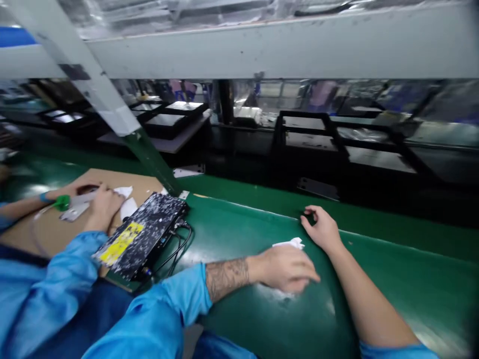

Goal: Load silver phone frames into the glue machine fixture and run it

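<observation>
My left hand (288,268), at the end of a tattooed forearm, is low over the green work surface (239,224) with its fingers bent together. A crumpled white cloth or paper (294,243) sticks out from behind it, and the palm covers the rest. To the right, my right hand (322,229) rests near the raised strip along the back of the surface. Its fingers are loosely curled, the thumb stands apart, and nothing shows between them.
At left, a speckled black box (149,229) with a yellow label and cables (181,244) stands beside a co-worker's hands (107,202) on brown cardboard (97,177). A slanted post (149,154) rises behind. Black frames (305,132) lie beyond, under a white beam (262,50).
</observation>
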A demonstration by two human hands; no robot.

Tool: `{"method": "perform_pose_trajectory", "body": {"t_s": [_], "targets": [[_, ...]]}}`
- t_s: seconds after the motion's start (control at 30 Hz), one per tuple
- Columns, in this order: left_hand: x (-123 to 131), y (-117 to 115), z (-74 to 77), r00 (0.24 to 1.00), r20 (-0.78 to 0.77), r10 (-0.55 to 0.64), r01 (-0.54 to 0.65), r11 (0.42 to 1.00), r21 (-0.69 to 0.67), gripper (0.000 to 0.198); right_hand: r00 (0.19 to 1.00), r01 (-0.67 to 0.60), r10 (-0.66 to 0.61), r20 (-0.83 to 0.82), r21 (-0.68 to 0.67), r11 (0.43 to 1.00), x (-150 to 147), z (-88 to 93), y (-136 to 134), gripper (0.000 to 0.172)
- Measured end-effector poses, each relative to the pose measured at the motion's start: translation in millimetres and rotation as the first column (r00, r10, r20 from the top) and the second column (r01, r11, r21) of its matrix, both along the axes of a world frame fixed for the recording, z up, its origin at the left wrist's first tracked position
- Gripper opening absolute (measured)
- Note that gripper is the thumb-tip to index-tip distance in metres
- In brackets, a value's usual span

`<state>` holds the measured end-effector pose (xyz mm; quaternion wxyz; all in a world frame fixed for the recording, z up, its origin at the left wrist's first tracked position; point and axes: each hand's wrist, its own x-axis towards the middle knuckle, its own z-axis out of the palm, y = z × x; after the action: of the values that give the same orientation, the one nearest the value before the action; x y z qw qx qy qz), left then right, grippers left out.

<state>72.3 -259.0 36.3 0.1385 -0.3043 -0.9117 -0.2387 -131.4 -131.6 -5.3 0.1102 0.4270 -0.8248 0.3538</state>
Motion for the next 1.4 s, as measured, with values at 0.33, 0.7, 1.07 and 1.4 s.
{"method": "perform_pose_trajectory", "body": {"t_s": [0.33,0.7,1.07,1.4], "targets": [[-58.4,-304.0,105.6,0.169,0.206,0.964,-0.765,0.260,-0.589,0.059,0.991,0.096,-0.087,-0.103,0.090,0.991,-1.6,2.4,-12.0,0.026],[-47.1,-285.5,95.3,0.151,0.288,0.946,-0.611,0.319,-0.724,0.052,0.999,0.041,-0.042,-0.009,-0.097,0.994,15.2,17.8,-21.2,0.014],[-99.0,55.8,70.7,0.789,0.517,0.333,-0.278,0.943,-0.184,0.127,0.765,0.641,-0.614,0.197,-0.138,0.755,150.8,-4.9,142.7,0.048],[-63.0,61.1,-20.2,0.760,0.607,0.233,-0.546,0.736,0.401,0.075,0.584,0.708,-0.804,0.117,0.412,0.574,188.7,40.6,175.5,0.111]]}}
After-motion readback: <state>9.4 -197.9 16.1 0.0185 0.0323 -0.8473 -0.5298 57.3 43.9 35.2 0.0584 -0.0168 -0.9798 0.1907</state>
